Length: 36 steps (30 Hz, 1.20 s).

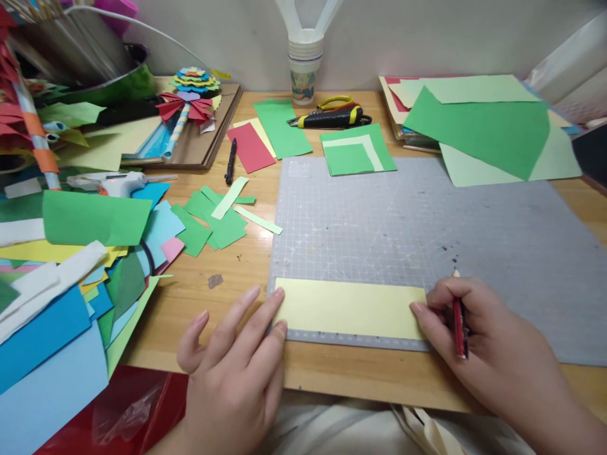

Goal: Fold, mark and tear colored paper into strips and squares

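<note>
A pale yellow paper strip (348, 309) lies lengthwise along the near edge of the grey cutting mat (360, 221). At its left end, my left hand (241, 360) rests with thumb and index fingertips on the paper's edge, the other fingers spread. My right hand (497, 341) is closed around a short red pencil (459, 325), its pale tip pointing away from me. The right thumb tip touches the strip's right end. Beyond the mat's far edge lies a green card (341, 161) with a pale green L-shaped piece on it.
Green offcuts (227, 227) and a black pen (231, 161) lie left of the mat. A utility knife (332, 118), stacked paper cups (303, 76) and a paper pile (478, 133) stand behind. Heaped coloured paper (52, 354) and a glue gun (121, 183) fill the left side.
</note>
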Motion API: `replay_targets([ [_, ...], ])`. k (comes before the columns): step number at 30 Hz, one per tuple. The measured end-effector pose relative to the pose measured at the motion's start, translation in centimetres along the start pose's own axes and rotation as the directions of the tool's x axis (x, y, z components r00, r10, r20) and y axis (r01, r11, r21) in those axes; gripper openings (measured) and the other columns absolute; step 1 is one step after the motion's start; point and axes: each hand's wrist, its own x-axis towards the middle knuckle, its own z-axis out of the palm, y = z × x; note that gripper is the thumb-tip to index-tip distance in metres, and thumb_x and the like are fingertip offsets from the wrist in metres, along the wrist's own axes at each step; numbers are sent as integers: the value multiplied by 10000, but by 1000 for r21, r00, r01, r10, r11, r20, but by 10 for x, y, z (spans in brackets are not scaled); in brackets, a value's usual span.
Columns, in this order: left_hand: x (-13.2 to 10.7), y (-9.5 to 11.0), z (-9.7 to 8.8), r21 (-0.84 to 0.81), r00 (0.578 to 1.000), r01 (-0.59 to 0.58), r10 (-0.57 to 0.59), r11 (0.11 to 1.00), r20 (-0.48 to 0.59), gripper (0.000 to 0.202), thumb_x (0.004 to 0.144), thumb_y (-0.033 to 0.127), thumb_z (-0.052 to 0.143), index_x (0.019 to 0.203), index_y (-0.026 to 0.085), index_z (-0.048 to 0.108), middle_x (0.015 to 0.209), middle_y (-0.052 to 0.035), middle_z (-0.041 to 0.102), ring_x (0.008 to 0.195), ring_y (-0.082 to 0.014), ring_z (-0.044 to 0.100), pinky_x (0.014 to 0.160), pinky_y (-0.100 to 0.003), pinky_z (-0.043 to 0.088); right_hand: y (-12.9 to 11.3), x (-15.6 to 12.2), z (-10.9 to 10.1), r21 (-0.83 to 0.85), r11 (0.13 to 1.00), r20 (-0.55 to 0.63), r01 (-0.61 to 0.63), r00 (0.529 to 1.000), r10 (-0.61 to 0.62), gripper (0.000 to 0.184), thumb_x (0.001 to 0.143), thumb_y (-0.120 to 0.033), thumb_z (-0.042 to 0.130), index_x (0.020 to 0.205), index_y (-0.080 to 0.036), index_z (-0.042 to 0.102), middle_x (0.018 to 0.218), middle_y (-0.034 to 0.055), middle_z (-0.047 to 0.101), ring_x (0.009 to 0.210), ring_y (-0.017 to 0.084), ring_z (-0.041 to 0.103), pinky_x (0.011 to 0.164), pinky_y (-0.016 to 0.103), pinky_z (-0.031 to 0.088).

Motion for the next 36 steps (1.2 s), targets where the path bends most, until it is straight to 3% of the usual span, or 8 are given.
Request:
replay_targets([
  [9, 0, -4, 2, -34, 999, 34, -33, 999, 13, 140, 840, 153, 571, 886, 248, 664, 1190, 38, 703, 1237, -242, 531, 1099, -466, 191, -9, -1, -3, 55, 997, 21, -60, 998, 59, 253, 844, -498, 502, 771, -263, 444, 536, -72, 509, 446, 134, 492, 459, 264, 384],
  [19, 4, 0, 0, -27, 999, 53, -53, 998, 6, 146, 854, 160, 549, 850, 266, 648, 1151, 63, 718, 1165, -251, 582, 1068, -479, 213, -16, -4, -4, 57, 994, 8, -96, 995, 96, 199, 872, -442, 497, 801, -263, 453, 584, -53, 553, 478, 151, 521, 498, 288, 387],
  [29, 21, -9, -20, -11, 974, -91, 91, 996, 208, 213, 887, 150, 477, 867, 270, 653, 1201, 59, 696, 1157, -244, 598, 1077, -466, 229, -16, -3, -5, 65, 994, 3, -84, 996, 84, 207, 866, -450, 509, 798, -268, 438, 591, -46, 558, 481, 156, 520, 504, 292, 380],
  [36, 22, -7, -17, -22, 981, -39, 42, 999, 188, 174, 881, 174, 507, 854, 276, 645, 1182, 86, 702, 1152, -232, 596, 1028, -455, 315, -15, -3, -4, 80, 995, -10, -58, 998, 59, 174, 868, -403, 507, 791, -260, 442, 592, -53, 544, 482, 146, 519, 500, 284, 365],
])
